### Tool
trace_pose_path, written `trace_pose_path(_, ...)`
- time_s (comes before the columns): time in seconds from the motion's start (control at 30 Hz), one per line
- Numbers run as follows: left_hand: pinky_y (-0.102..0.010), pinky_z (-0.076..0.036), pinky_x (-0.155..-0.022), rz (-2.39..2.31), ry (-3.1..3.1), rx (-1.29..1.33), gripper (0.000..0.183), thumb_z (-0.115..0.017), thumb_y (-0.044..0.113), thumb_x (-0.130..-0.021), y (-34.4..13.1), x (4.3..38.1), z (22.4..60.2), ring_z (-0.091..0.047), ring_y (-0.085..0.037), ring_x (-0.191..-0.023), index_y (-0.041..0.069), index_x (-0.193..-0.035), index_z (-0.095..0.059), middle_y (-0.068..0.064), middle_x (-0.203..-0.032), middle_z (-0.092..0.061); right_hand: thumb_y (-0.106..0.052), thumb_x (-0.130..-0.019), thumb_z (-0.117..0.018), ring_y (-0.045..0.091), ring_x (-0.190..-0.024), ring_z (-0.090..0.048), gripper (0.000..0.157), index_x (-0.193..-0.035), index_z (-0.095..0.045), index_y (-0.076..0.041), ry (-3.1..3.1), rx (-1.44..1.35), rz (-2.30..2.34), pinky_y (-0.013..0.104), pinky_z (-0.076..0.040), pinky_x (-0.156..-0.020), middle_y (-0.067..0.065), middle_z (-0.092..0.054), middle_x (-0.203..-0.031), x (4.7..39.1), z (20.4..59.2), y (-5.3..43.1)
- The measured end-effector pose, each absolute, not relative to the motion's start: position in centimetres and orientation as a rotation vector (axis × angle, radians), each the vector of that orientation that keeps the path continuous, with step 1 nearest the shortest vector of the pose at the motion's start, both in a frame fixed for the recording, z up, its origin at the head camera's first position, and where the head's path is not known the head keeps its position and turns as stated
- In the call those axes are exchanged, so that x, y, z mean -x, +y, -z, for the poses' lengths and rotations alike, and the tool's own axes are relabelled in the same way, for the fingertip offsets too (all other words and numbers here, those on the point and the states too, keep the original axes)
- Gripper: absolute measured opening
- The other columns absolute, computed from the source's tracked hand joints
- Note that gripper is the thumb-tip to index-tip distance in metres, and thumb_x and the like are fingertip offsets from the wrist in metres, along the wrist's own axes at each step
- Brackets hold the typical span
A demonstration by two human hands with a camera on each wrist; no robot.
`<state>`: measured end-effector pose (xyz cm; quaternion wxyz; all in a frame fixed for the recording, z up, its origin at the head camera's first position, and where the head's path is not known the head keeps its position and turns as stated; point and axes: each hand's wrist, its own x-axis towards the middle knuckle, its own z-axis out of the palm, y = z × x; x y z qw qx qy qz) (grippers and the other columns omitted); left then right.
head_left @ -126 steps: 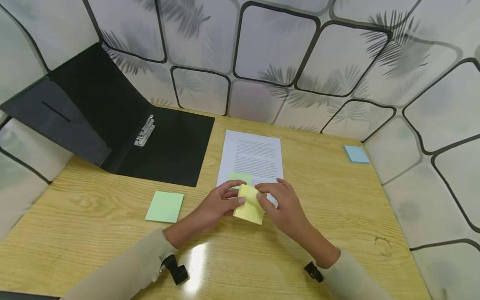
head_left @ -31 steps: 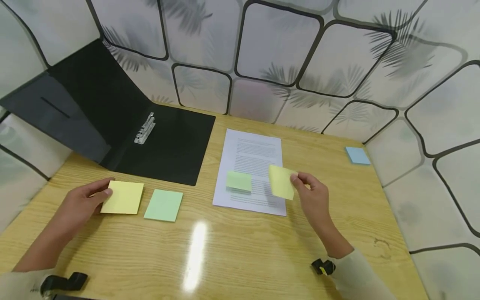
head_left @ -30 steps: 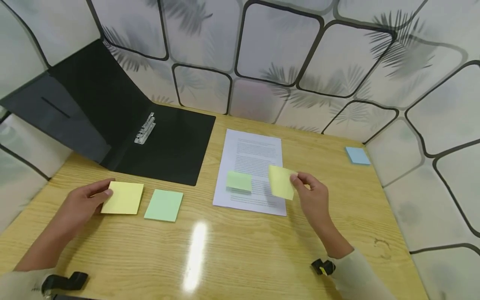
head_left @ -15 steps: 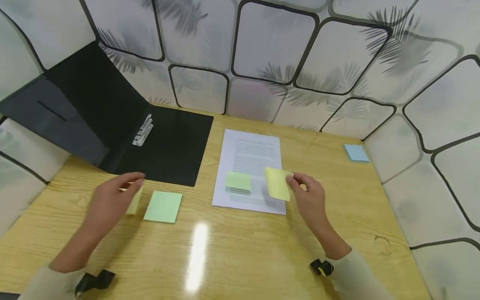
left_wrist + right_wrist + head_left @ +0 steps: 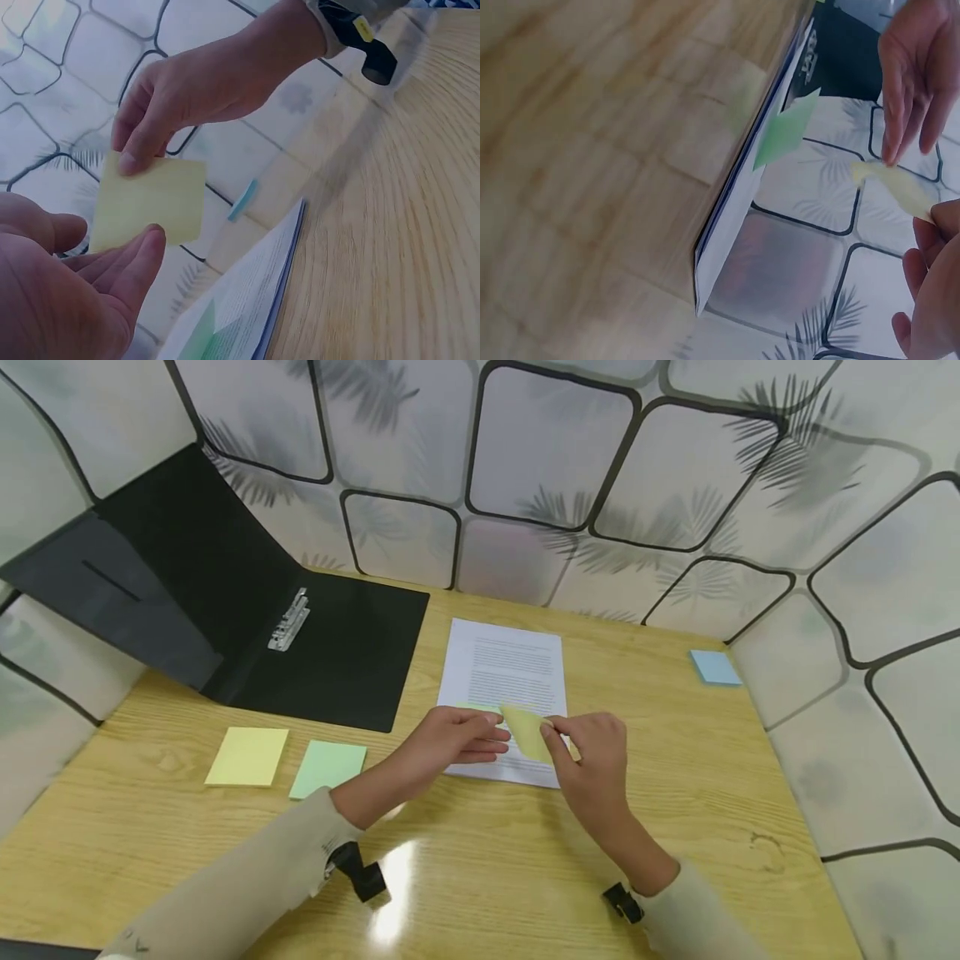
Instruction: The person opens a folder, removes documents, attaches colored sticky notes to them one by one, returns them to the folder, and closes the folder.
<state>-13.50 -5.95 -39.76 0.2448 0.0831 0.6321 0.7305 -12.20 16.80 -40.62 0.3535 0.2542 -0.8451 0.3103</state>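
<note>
My right hand (image 5: 596, 764) pinches a single yellow sticky note (image 5: 527, 732) by its edge, above the printed paper (image 5: 517, 672). The note hangs slightly bent in the right wrist view. My left hand (image 5: 75, 292) reaches to the note's other side with fingers extended, the thumb apart from them. Its fingertips overlap the note's lower edge in the left wrist view; whether they press on it I cannot tell. A green sticky note (image 5: 789, 131) sticks up from the paper, mostly hidden behind my left hand in the head view.
A yellow sticky-note pad (image 5: 247, 757) and a green pad (image 5: 327, 768) lie at the left of the wooden table (image 5: 712, 827). Behind them an open black binder (image 5: 360, 647) leans against the patterned wall. A blue pad (image 5: 715, 667) lies at the far right.
The yellow pad, earlier in my left hand, now lies on the table beside the green pad. My left hand has moved right to the yellow note, which my right hand has brought slightly left.
</note>
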Motion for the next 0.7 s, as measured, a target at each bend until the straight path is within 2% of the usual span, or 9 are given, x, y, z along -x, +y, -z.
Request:
trace_pose_path(0.13, -0.035, -0.058, -0.092, -2.046, 1.689, -0.166, 0.042, -0.054, 0.025, -0.106, -5.2, 14.1, 40.0, -0.070, -0.026, -0.113, -0.004, -0.135, -0.059, -0.023, -0.128, -0.067, -0.011, -0.088, -0.075, 0.026, -0.076, -0.060, 0.006, -0.090, -0.077, -0.006, -2.130, -0.729, -0.684, 0.051, -0.041, -0.085, 0.006, -0.073, -0.079, 11.7, 40.7, 16.1)
trace_pose_path(0.27, -0.034, -0.059, -0.088, -2.110, 1.703, -0.096, 0.037, -0.060, 0.023, -0.103, -4.5, 14.2, 39.8, -0.074, -0.020, -0.099, -0.006, -0.126, -0.065, -0.022, -0.117, -0.071, -0.016, -0.093, -0.072, 0.026, -0.078, -0.060, 0.011, -0.091, -0.078, -0.007, -2.075, -0.837, -0.582, 0.054, -0.042, -0.087, 0.004, -0.073, -0.083, 11.2, 40.8, 15.6)
trace_pose_path(0.4, -0.033, -0.061, -0.084, -2.169, 1.755, -0.052, 0.030, -0.062, 0.016, -0.101, -4.1, 14.2, 39.9, -0.074, -0.014, -0.089, -0.007, -0.119, -0.068, -0.019, -0.106, -0.074, -0.032, -0.099, -0.066, 0.027, -0.086, -0.059, 0.026, -0.096, -0.078, -0.009, -2.122, -0.912, -0.574, 0.053, -0.041, -0.090, 0.004, -0.071, -0.090, 11.0, 41.0, 15.6)
trace_pose_path(0.5, -0.032, -0.061, -0.082, -2.181, 1.804, -0.026, 0.027, -0.062, 0.015, -0.101, -3.9, 14.4, 40.1, -0.072, -0.012, -0.084, -0.006, -0.117, -0.069, -0.013, -0.100, -0.074, -0.039, -0.099, -0.065, 0.029, -0.091, -0.059, 0.034, -0.101, -0.077, -0.007, -2.181, -0.890, -0.654, 0.051, -0.040, -0.088, 0.007, -0.070, -0.095, 11.5, 40.9, 16.4)
trace_pose_path(0.6, -0.031, -0.061, -0.081, -2.184, 1.814, -0.009, 0.027, -0.063, 0.016, -0.101, -3.7, 15.0, 40.3, -0.068, -0.011, -0.080, -0.005, -0.117, -0.070, -0.008, -0.093, -0.070, -0.031, -0.093, -0.074, 0.033, -0.092, -0.058, 0.030, -0.107, -0.075, -0.004, -2.254, -0.803, -0.734, 0.052, -0.039, -0.085, 0.011, -0.069, -0.099, 12.7, 40.5, 17.4)
trace_pose_path(0.7, -0.032, -0.061, -0.082, -2.177, 1.803, -0.010, 0.027, -0.063, 0.016, -0.101, -3.4, 15.9, 40.4, -0.067, -0.012, -0.081, -0.003, -0.119, -0.069, -0.007, -0.094, -0.069, -0.019, -0.087, -0.080, 0.034, -0.091, -0.059, 0.024, -0.106, -0.075, -0.005, -2.360, -0.703, -0.752, 0.056, -0.040, -0.086, 0.011, -0.069, -0.096, 14.3, 39.9, 18.1)
